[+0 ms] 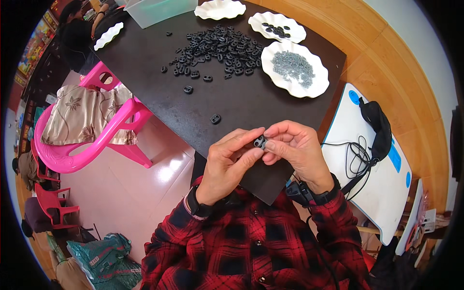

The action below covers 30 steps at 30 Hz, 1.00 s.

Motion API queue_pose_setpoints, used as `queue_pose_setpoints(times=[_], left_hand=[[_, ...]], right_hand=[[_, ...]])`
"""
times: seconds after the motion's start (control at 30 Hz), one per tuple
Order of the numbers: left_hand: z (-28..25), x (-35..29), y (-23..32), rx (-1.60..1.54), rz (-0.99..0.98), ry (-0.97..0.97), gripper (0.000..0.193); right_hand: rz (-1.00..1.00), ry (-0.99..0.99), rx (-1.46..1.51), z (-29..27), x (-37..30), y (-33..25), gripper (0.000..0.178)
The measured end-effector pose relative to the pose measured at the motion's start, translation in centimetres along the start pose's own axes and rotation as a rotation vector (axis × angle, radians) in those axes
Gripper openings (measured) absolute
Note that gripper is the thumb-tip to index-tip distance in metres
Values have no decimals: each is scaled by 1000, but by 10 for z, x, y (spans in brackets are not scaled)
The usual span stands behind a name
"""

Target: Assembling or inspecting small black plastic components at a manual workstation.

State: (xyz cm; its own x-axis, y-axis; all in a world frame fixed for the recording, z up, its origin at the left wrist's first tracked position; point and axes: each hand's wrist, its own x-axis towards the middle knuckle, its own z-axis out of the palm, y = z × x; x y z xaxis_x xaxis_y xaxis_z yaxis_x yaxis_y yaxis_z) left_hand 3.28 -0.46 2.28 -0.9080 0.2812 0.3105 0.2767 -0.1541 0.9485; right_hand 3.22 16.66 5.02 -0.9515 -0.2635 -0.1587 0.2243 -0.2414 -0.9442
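Note:
A small black two-hole cord lock (260, 141) sits between the fingertips of both my hands, above the near corner of the dark table (179, 113). My left hand (229, 159) pinches it from the left with thumb and forefinger. From the right, the thumb and fingers of my right hand (300, 149) close on it too; its far side is hidden. One loose cord lock (215, 119) lies just beyond my left hand, and another (188, 89) lies farther off. Behind them spreads a large pile of black cord-lock parts (227, 46).
A scalloped white plate (305, 92) holds many tiny grey spring-like pieces. Behind it, another plate (298, 35) carries several black parts. A third white plate (220, 9) and a clear bin (159, 12) stand at the far edge. Left is a pink chair (72, 159); right, a white board (360, 179) with cables.

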Motion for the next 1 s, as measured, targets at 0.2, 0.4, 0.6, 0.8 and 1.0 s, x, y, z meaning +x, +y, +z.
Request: queue_pose_setpoints(times=[0.2, 0.4, 0.6, 0.8, 1.0], left_hand=[[-5, -1, -1, 242, 53, -17, 35], [-1, -3, 3, 405, 123, -21, 45], [-6, -2, 3, 301, 111, -54, 58], [-11, -3, 7, 381, 112, -145, 59], [-12, -2, 3, 482, 239, -122, 50]], right_hand=[[-51, 12, -14, 0, 2, 9, 18], [-78, 13, -46, -2, 2, 13, 22], [-61, -70, -67, -6, 2, 11, 25], [-155, -121, -250, -10, 5, 13, 21], [-203, -87, -207, -5, 4, 19, 15]])
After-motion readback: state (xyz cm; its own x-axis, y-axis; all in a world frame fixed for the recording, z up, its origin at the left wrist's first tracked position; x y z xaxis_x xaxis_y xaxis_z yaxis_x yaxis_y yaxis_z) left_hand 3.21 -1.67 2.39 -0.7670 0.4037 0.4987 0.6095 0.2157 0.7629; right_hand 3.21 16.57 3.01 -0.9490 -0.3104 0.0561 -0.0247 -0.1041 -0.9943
